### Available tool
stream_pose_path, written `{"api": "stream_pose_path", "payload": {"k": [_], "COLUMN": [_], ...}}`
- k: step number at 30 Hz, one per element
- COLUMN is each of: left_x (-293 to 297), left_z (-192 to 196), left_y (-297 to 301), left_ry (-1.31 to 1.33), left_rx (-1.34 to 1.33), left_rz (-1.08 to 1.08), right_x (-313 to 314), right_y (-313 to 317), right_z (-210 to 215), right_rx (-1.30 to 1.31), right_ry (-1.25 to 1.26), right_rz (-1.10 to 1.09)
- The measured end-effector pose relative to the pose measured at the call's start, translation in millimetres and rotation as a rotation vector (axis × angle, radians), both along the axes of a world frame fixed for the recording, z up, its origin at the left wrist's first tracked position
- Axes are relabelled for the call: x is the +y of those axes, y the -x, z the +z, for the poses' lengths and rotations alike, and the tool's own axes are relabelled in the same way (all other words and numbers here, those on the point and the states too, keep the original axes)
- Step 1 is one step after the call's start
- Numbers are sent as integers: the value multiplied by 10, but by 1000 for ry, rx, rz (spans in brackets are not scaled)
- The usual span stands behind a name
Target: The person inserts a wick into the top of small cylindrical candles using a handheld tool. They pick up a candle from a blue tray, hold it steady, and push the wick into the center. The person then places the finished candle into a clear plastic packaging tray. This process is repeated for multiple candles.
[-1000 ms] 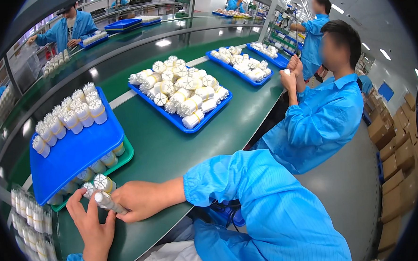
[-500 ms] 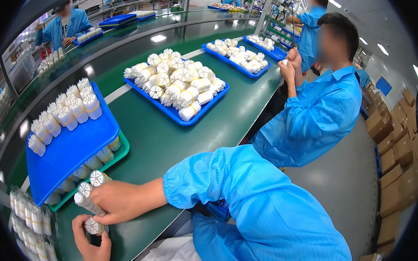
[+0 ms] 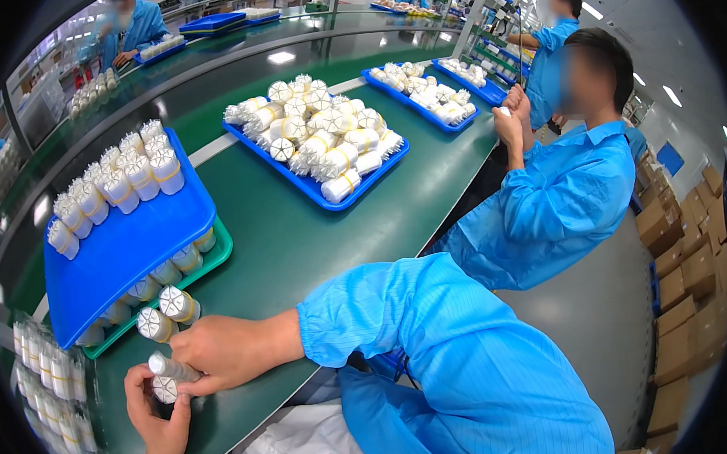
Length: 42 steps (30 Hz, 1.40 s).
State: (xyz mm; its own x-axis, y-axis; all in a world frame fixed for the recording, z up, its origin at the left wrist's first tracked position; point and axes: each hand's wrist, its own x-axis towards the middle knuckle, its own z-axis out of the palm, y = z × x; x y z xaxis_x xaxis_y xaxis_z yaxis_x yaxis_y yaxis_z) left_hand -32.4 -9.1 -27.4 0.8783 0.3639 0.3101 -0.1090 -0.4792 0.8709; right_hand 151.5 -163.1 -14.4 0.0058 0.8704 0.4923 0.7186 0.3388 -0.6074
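My left hand (image 3: 156, 427) is closed around a white bundle (image 3: 166, 389) with a round, spoke-divided end, its thumb and fingers on either side. Right above it, my right hand (image 3: 226, 349) grips a slim white tube (image 3: 172, 367) that lies tilted across the bundle's top. My right fingertips come close to the left thumb. Just beyond my right hand stand two bundles with yellow bands, a nearer bundle (image 3: 156, 324) and a farther bundle (image 3: 179, 305).
A blue tray (image 3: 146, 238) with rows of banded bundles rests slanted over a green tray (image 3: 225, 249) of bundles. Clear-wrapped white tubes (image 3: 50, 367) lie at lower left. Farther along the green table (image 3: 299, 247) is a heaped blue tray (image 3: 325, 203). A co-worker (image 3: 534, 193) works at right.
My right hand has brought the slim tube down and across, from beside the standing bundles onto the bundle in my left hand. The whole view has shifted slightly.
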Motion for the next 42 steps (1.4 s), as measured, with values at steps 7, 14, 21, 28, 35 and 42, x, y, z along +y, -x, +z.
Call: {"api": "stream_pose_path", "payload": {"k": [7, 14, 21, 28, 35, 42], "left_x": [-36, -71, -119, -110, -96, 137], "left_z": [-11, 65, 72, 56, 43, -30], "left_y": [16, 1, -15, -40, -55, -25], "left_ry": [-42, -131, -126, -98, -24, -124], "left_rx": [-11, 2, -21, -41, -67, -12], "left_rz": [29, 24, 33, 22, 3, -146], "right_x": [11, 13, 16, 20, 38, 16], "right_y": [0, 5, 28, 27, 17, 17], "right_z": [-46, -77, -45, -48, -47, -33], "right_rx": [-31, -44, -13, -48, -36, 23], "right_ry": [4, 28, 16, 21, 10, -24], "right_rz": [22, 18, 8, 17, 33, 61]}}
